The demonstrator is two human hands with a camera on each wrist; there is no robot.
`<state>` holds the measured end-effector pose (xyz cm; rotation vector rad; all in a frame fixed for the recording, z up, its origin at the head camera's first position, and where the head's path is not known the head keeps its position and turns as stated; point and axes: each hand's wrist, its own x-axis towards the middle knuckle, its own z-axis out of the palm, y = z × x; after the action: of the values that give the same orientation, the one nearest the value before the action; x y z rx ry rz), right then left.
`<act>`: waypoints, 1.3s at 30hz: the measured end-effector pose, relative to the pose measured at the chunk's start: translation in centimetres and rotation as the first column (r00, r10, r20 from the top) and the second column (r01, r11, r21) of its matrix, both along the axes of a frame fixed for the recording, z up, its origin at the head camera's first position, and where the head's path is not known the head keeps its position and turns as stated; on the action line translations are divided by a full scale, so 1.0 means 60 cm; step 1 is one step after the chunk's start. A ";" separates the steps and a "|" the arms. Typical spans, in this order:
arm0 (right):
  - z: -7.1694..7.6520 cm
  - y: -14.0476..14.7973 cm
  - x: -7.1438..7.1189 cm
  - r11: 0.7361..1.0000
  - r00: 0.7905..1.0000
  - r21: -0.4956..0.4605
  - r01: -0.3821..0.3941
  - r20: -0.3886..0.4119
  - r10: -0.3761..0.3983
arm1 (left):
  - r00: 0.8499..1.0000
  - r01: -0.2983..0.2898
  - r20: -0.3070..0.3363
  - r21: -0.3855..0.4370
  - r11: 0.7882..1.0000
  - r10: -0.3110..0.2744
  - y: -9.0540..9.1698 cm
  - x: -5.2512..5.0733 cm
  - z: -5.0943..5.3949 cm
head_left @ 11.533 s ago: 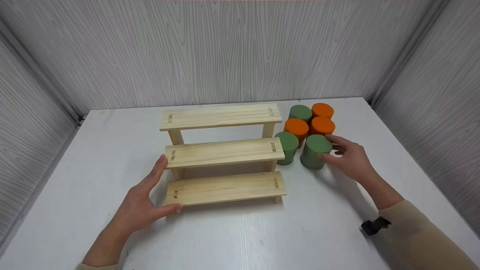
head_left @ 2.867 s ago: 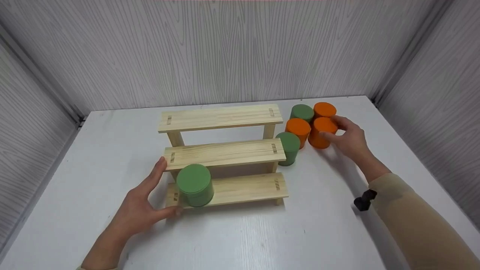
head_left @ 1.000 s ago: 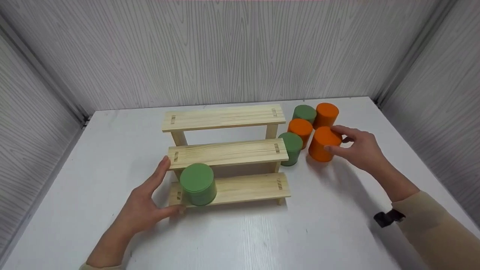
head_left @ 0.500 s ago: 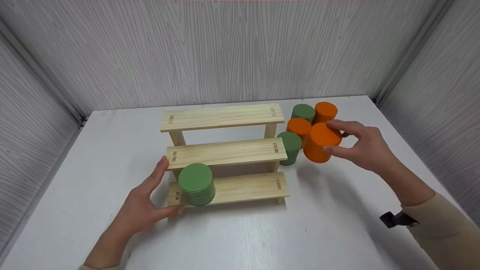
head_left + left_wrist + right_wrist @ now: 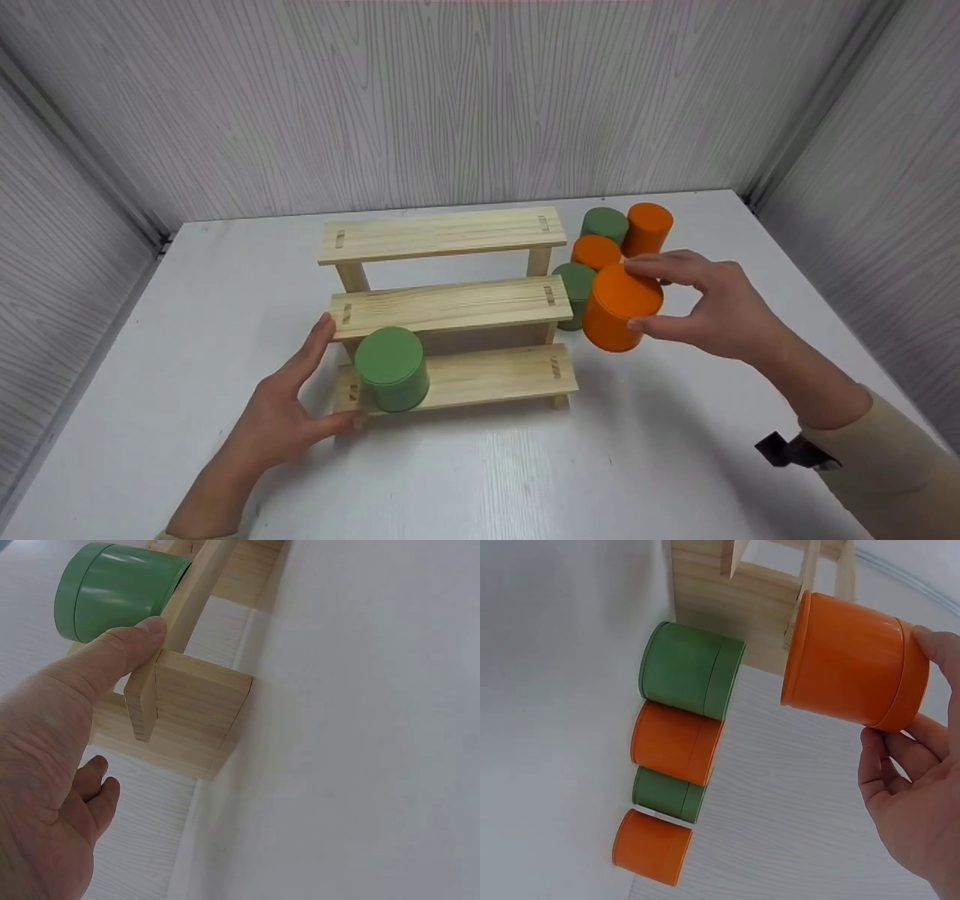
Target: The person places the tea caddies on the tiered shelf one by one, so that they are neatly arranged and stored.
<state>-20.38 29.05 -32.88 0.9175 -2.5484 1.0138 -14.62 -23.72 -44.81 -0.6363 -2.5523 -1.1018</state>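
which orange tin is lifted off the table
The orange tin held in the right hand. It alone hangs in the air; the rear orange tin and middle orange tin stand on the table.

Head view: fairly bright, soft light, prob. from above; back wall point(image 5: 480, 105) greyer than white surface point(image 5: 517, 480), pale glare nr. front centre. Soft shadow of R arm point(image 5: 810, 375) on surface, fainter one under rack point(image 5: 450, 307). Wide-angle stretch twd. edges, fine detail a bit soft. L wrist view: cool, hazy, highlights on shelved green can point(image 5: 124, 589). R wrist view: dimmer at L, slight sheen on held orange can point(image 5: 847, 660)
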 end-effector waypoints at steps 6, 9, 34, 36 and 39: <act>0.003 -0.028 0.011 0.998 0.998 0.003 -0.057 0.013 0.057 | 1.000 0.001 0.000 0.011 1.000 -0.001 0.000 0.001 -0.001; 0.002 -0.042 0.015 0.996 0.996 0.029 -0.087 -0.012 0.087 | 1.000 -0.002 -0.002 0.005 1.000 0.002 0.000 0.001 -0.001; -0.030 -0.136 0.018 0.965 0.966 0.040 -0.257 0.032 0.256 | 1.000 0.007 -0.026 0.010 1.000 -0.007 -0.001 0.002 0.000; -0.034 -0.141 0.016 0.961 0.961 0.029 -0.275 0.025 0.274 | 1.000 0.007 -0.028 0.010 1.000 -0.006 -0.001 0.002 0.000; -0.039 -0.146 0.012 0.954 0.954 0.015 -0.299 0.015 0.298 | 1.000 0.006 -0.028 0.010 1.000 -0.006 0.000 0.001 0.000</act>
<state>-19.64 20.27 -35.21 1.3361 -2.4807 1.0794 -14.55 -23.74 -44.82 -0.6524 -2.5209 -1.0992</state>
